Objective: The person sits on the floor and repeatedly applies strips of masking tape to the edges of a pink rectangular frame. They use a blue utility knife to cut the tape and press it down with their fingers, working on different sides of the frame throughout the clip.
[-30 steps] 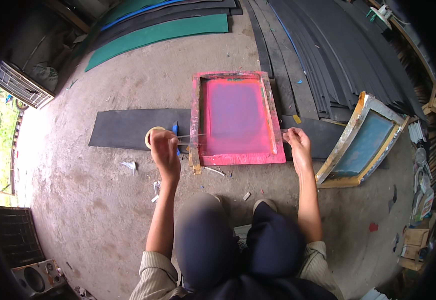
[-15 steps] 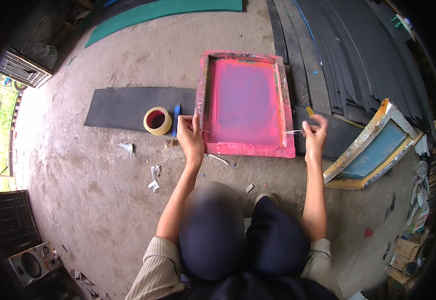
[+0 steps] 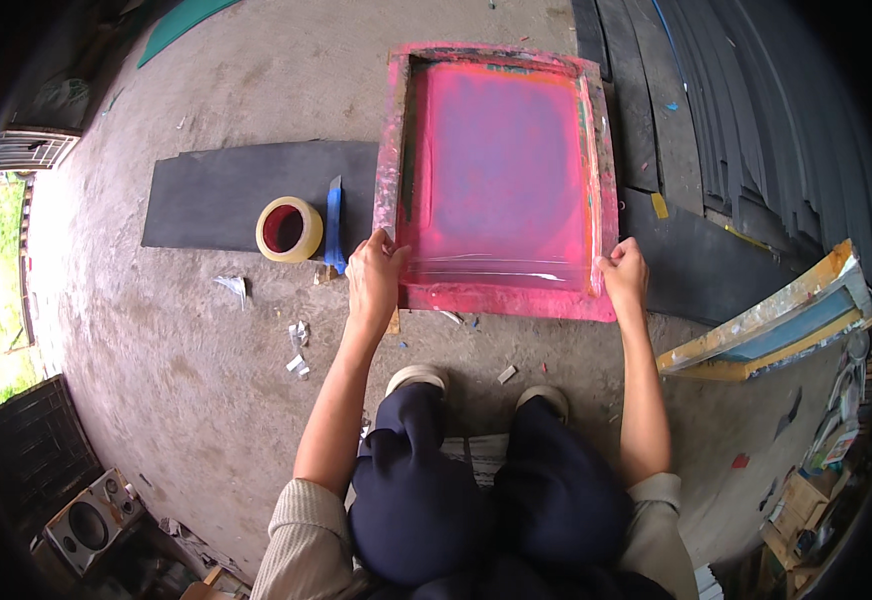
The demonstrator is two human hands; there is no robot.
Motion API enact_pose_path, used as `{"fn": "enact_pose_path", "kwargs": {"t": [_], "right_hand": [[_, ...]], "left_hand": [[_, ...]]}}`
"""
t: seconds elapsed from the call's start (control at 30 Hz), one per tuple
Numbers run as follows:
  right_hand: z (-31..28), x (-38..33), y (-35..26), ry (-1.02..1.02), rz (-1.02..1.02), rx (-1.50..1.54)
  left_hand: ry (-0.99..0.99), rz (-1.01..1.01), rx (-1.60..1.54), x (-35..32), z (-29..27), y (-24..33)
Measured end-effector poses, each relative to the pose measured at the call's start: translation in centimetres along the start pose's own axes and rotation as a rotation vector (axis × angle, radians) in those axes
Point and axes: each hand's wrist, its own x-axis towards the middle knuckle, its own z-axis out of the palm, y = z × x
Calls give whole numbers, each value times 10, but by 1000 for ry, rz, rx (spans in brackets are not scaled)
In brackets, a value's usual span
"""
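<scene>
Currently left hand [image 3: 374, 272] and right hand [image 3: 624, 276] pinch a clear tape strip [image 3: 501, 262] across the pink screen frame [image 3: 501, 170]: thin, limp, sticky; grip ends only.

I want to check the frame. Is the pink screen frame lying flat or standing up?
Flat: the pink screen frame lies face-up on the floor, both hands at its near edge.

One pink screen-printing frame [image 3: 501, 170] lies on the floor, and one second frame with yellow edges [image 3: 771, 325] sits at the right. There is one roll of tape [image 3: 289, 229], one blue utility knife [image 3: 334, 225], two hands and one speaker [image 3: 86, 520].
</scene>
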Motion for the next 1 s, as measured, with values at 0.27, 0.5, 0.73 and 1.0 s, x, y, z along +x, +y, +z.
{"fn": "enact_pose_path", "kwargs": {"t": [0.27,0.5,0.73,1.0], "right_hand": [[0,-5,-1,-244,-90,-258],[0,5,-15,-487,-28,-383],[5,14,-34,-608,-25,-658],[8,13,-43,-617,5,-715]], "left_hand": [[-165,-16,311,-4,1,11],[-266,9,515,10,5,9],[-311,38,779,23,16,18],[-339,-34,805,29,27,9]]}}
